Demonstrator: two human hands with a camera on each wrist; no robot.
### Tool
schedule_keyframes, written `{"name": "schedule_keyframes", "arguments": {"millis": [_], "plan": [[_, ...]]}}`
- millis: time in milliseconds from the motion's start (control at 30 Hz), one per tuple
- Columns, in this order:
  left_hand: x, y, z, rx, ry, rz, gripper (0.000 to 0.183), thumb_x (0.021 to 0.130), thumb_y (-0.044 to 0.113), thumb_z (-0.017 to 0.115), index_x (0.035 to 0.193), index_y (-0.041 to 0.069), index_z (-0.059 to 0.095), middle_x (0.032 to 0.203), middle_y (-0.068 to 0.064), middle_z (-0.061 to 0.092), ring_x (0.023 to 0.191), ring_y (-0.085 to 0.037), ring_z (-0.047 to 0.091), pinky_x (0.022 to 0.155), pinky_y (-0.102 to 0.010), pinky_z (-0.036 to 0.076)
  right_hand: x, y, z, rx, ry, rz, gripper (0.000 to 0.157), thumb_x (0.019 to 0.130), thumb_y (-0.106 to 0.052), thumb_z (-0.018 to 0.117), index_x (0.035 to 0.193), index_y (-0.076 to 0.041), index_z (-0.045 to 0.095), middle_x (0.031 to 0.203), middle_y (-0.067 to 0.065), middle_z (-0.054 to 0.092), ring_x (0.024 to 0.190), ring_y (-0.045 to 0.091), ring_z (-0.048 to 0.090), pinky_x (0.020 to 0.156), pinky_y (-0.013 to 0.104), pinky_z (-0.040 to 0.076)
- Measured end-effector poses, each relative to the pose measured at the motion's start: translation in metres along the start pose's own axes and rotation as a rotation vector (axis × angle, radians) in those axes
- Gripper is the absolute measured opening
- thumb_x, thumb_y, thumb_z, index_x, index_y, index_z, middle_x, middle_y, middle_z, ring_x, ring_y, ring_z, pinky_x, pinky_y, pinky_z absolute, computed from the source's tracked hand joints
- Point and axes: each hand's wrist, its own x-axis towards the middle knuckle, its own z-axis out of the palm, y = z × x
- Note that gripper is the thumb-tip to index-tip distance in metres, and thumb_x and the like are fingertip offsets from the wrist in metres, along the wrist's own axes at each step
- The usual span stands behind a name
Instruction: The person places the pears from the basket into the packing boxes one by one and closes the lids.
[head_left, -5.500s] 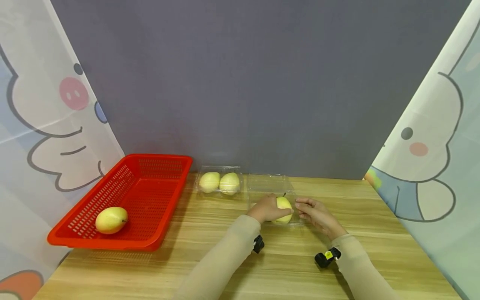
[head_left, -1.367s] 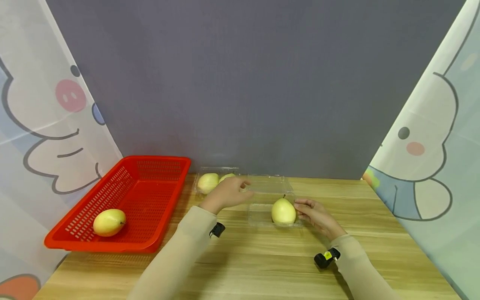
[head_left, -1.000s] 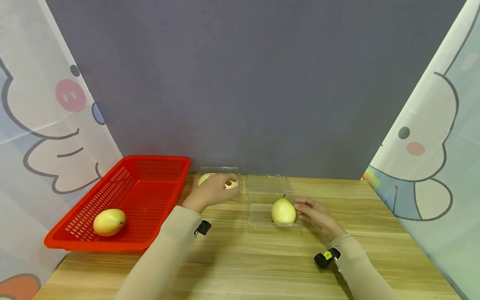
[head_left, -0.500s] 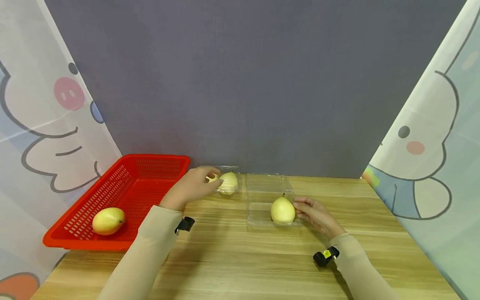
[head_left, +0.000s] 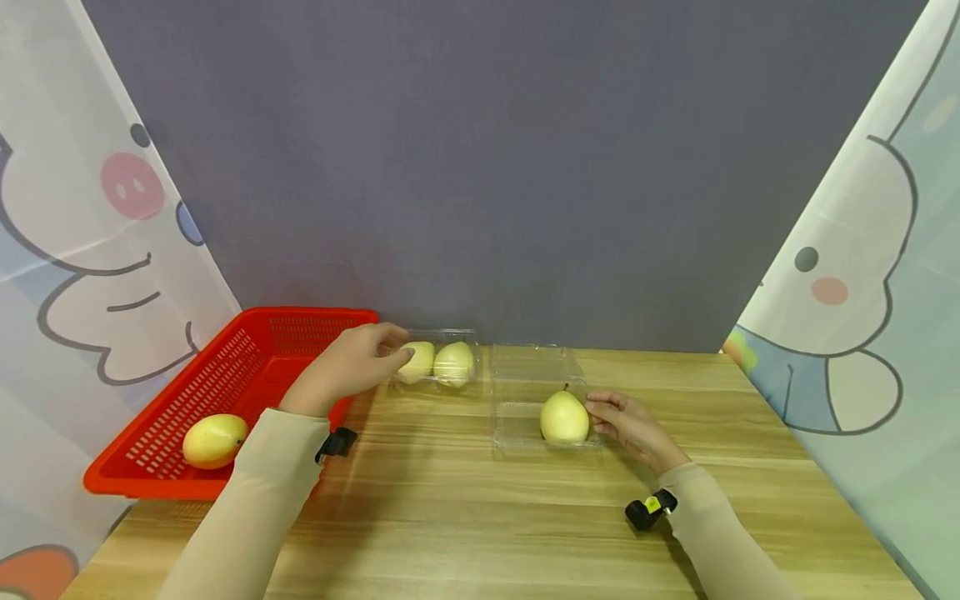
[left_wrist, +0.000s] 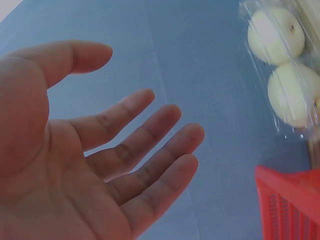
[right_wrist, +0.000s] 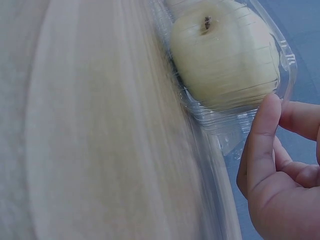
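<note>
My left hand (head_left: 345,367) is in the air over the right edge of the red basket, fingers relaxed and holding nothing; the left wrist view shows the open palm. Just beyond its fingertips is a lidded clear plastic box (left_wrist: 255,65) with two yellow pears (head_left: 453,364) inside. To the right, an open clear plastic clamshell (head_left: 517,425) lies on the table with its lid folded back. One pear (head_left: 565,417) sits in its right half, stem up. My right hand (head_left: 633,429) pinches the clamshell's right rim between thumb and finger (right_wrist: 265,125).
The red slotted basket (head_left: 326,315) stands at the left, with one yellow pear (head_left: 213,442) lying on its side near the front. A grey panel (head_left: 510,167) rises behind the wooden table (head_left: 480,517). Cartoon-printed sheets (head_left: 832,292) flank both sides.
My left hand has let go of the pear in the clamshell and moved left, past the lidded box, to the basket's edge. My right hand, near the clamshell's right side throughout, has barely moved.
</note>
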Motion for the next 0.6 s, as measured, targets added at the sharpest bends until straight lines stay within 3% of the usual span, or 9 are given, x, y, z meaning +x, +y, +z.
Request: {"name": "schedule_keyframes", "arguments": {"millis": [333, 600], "plan": [[-0.012, -0.016, -0.018, 0.065, 0.044, 0.015, 0.047, 0.1, 0.035, 0.058, 0.133, 0.002, 0.06, 0.124, -0.016, 0.064, 0.114, -0.035, 0.059, 0.093, -0.054, 0.049, 0.0, 0.001, 0.001, 0.001, 0.004, 0.005, 0.052, 0.102, -0.01, 0.057, 0.14, 0.017, 0.035, 0.106, 0.005, 0.057, 0.084, 0.008, 0.059, 0.075, 0.019, 0.055], [-0.021, -0.036, -0.036, 0.188, 0.059, 0.0, 0.049, 0.099, 0.034, 0.059, 0.134, -0.001, 0.059, 0.126, -0.021, 0.063, 0.115, -0.04, 0.059, 0.096, -0.06, 0.047, 0.001, 0.0, 0.0, 0.001, 0.003, 0.003, 0.052, 0.102, -0.01, 0.057, 0.14, 0.017, 0.035, 0.105, 0.005, 0.057, 0.084, 0.008, 0.059, 0.074, 0.019, 0.055]]}}
